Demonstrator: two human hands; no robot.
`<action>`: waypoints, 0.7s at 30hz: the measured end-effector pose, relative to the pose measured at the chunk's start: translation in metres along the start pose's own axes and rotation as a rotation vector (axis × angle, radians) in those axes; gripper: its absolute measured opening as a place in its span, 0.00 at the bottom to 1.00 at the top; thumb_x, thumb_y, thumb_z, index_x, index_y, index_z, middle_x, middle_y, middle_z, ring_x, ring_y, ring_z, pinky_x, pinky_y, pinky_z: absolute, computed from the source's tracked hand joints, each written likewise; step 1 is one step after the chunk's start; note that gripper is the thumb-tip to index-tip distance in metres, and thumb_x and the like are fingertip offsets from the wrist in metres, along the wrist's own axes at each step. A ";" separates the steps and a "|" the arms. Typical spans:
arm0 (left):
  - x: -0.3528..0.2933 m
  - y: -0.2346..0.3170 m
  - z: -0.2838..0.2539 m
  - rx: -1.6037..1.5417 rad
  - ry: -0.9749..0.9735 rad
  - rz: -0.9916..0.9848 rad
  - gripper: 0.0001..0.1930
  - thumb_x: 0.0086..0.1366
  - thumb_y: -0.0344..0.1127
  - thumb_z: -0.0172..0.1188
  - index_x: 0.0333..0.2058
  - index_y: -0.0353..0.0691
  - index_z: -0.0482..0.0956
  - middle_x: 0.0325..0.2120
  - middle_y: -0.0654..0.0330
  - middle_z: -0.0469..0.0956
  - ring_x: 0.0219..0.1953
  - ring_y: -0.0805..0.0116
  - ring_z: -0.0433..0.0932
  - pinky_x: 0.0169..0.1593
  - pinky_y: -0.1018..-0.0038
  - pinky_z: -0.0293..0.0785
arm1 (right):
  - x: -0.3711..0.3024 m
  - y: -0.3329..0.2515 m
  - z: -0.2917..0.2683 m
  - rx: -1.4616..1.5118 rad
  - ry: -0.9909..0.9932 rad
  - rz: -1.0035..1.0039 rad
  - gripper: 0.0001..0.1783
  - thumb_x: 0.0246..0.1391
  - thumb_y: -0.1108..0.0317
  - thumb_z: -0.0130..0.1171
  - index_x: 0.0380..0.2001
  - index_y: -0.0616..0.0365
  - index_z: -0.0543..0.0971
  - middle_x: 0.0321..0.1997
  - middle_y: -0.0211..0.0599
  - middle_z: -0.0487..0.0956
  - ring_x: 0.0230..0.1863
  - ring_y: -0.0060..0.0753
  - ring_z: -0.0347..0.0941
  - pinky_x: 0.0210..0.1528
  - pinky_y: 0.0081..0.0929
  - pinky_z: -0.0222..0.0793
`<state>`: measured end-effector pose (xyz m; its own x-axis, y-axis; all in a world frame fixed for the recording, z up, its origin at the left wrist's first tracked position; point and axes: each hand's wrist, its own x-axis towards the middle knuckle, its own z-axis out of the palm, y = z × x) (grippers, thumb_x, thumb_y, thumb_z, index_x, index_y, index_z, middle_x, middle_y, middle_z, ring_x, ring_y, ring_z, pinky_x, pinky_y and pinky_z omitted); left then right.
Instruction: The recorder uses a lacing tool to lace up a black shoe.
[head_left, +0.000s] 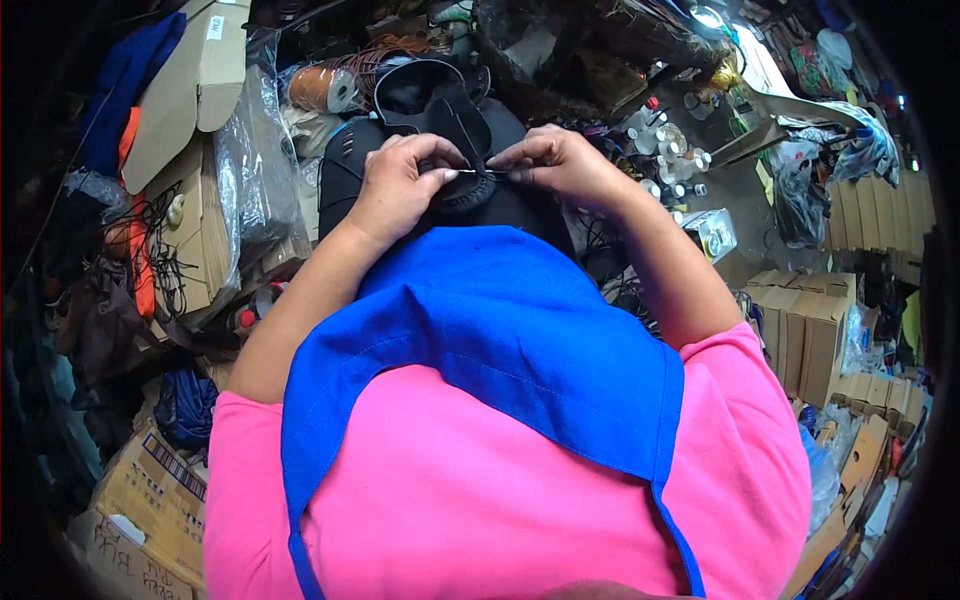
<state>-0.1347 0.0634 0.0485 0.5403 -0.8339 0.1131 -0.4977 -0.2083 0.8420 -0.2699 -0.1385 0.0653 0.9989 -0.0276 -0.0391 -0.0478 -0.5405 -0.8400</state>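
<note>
A black piece of footwear point(462, 198) with a ridged sole edge rests in front of me on dark cloth over my lap. Just above that edge, both hands meet with their fingertips close together. My left hand point(402, 180) is closed in a pinch on a thin, light, needle-like piece point(466, 172). From the other side my right hand point(560, 165) pinches too, thumb against forefinger; what lies between them is too fine to make out, perhaps thread. A black flap point(462, 118) stands up behind the fingertips.
Beyond my hands are a black strapped item point(415, 88) and an orange spool point(322, 90). Several small bottles point(665, 150) stand at the right. Cardboard point(195, 100) and plastic-wrapped stacks point(262, 170) crowd the left; cardboard boxes point(803, 320) sit at the right.
</note>
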 end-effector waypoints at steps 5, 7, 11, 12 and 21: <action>-0.007 0.015 -0.006 0.230 0.082 0.154 0.08 0.48 0.25 0.65 0.30 0.40 0.82 0.26 0.60 0.79 0.29 0.69 0.76 0.38 0.73 0.73 | -0.004 -0.008 0.002 -0.409 0.067 -0.140 0.18 0.44 0.70 0.64 0.42 0.43 0.83 0.31 0.39 0.81 0.33 0.30 0.77 0.38 0.26 0.71; -0.011 0.010 0.000 0.189 0.074 0.083 0.09 0.48 0.26 0.66 0.31 0.40 0.82 0.26 0.59 0.79 0.29 0.70 0.77 0.37 0.74 0.74 | -0.011 -0.008 0.010 -0.032 0.092 0.057 0.16 0.49 0.72 0.64 0.43 0.49 0.82 0.25 0.24 0.74 0.30 0.18 0.66 0.34 0.21 0.64; -0.010 0.005 0.003 0.142 0.038 -0.062 0.07 0.51 0.33 0.65 0.31 0.43 0.82 0.24 0.62 0.79 0.32 0.68 0.77 0.41 0.70 0.68 | -0.010 -0.013 0.012 0.366 0.026 0.274 0.16 0.51 0.72 0.63 0.45 0.56 0.81 0.30 0.22 0.78 0.29 0.12 0.68 0.34 0.16 0.66; -0.009 0.004 0.003 0.146 0.015 -0.112 0.07 0.52 0.39 0.64 0.30 0.47 0.82 0.23 0.67 0.79 0.36 0.65 0.75 0.47 0.64 0.62 | -0.011 -0.010 0.013 0.366 0.027 0.273 0.16 0.51 0.72 0.63 0.45 0.56 0.81 0.30 0.22 0.78 0.29 0.12 0.68 0.34 0.16 0.66; -0.004 0.016 0.002 0.485 0.051 -0.119 0.17 0.55 0.51 0.63 0.27 0.41 0.83 0.20 0.58 0.78 0.28 0.71 0.77 0.36 0.70 0.71 | -0.006 0.001 0.010 0.428 -0.074 0.240 0.17 0.53 0.73 0.61 0.47 0.61 0.78 0.41 0.30 0.81 0.40 0.14 0.73 0.46 0.17 0.69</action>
<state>-0.1466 0.0626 0.0605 0.6390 -0.7663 0.0669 -0.6821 -0.5242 0.5098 -0.2757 -0.1309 0.0591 0.9580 -0.0409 -0.2838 -0.2867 -0.1316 -0.9489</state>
